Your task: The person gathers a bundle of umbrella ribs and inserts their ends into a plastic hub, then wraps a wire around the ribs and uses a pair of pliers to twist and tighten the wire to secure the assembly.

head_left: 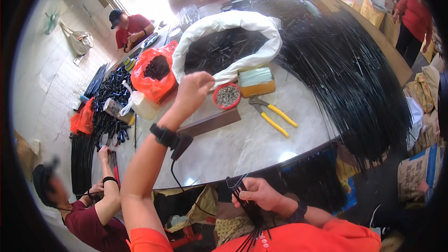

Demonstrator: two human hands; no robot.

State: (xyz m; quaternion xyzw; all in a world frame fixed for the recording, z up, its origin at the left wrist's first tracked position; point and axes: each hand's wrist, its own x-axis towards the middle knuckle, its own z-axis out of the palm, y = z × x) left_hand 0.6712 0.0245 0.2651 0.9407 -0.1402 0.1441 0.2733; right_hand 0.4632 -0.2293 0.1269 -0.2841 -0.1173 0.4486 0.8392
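Note:
My left hand (193, 91) is raised over the table, at the near rim of a white sack (273, 42) full of short black pieces (228, 49). Its fingers are bunched together, and whatever they may hold is too small to make out. Just right of it stands a red-rimmed bowl (227, 96) of small metal bits. Close to my body, below the table edge, my right hand (261, 193) is closed around a bundle of thin black rods (249, 207). A thin loop shows at the bundle's upper end. Yellow-handled pliers (273, 115) lie open on the tabletop.
A yellow box (256, 86) of pale strips stands behind the pliers. Long black rods (354, 74) cover the table's right side. Left are a red bag (154, 72) of dark pieces and a plastic bottle (142, 106). Co-workers (93, 205) sit near left and beyond the table.

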